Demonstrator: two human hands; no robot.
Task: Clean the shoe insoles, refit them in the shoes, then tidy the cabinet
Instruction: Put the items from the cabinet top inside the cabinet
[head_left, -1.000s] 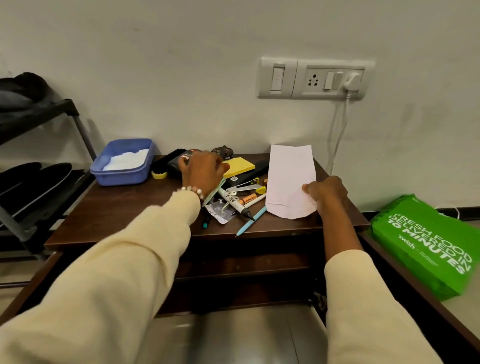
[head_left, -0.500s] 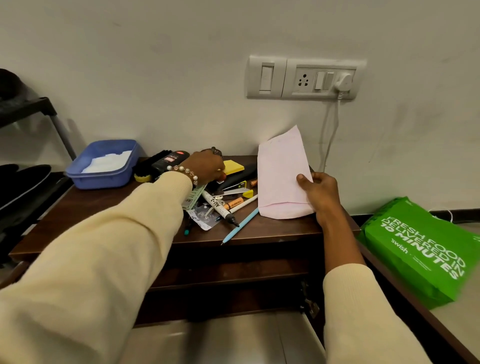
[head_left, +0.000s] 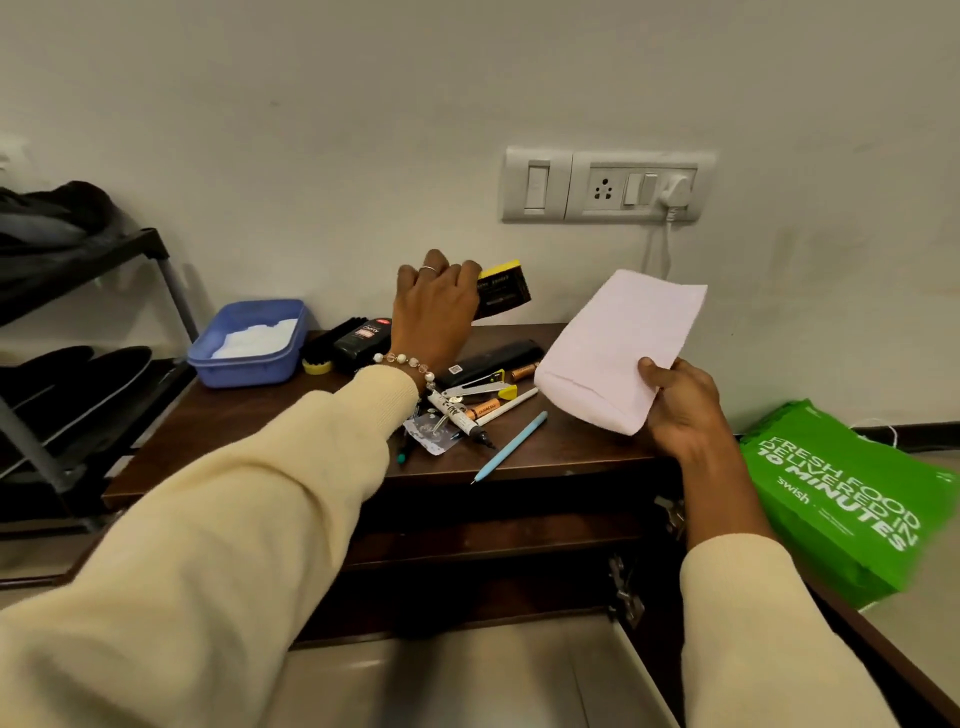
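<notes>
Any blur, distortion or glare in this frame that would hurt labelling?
Head view: wide-angle bending bows the cabinet top edges; the green bag smears toward the right edge; the near left sleeve is soft; lighting is even and dim, shadows soft, no glare.

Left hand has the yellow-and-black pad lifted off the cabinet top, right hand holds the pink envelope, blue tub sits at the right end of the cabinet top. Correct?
Not quite: the head view shows the blue tub at the left end of the cabinet top, beside the shoe rack. The rest stands: the left hand holds the yellow-and-black pad lifted above the clutter, and the right hand holds the pink envelope.
</notes>
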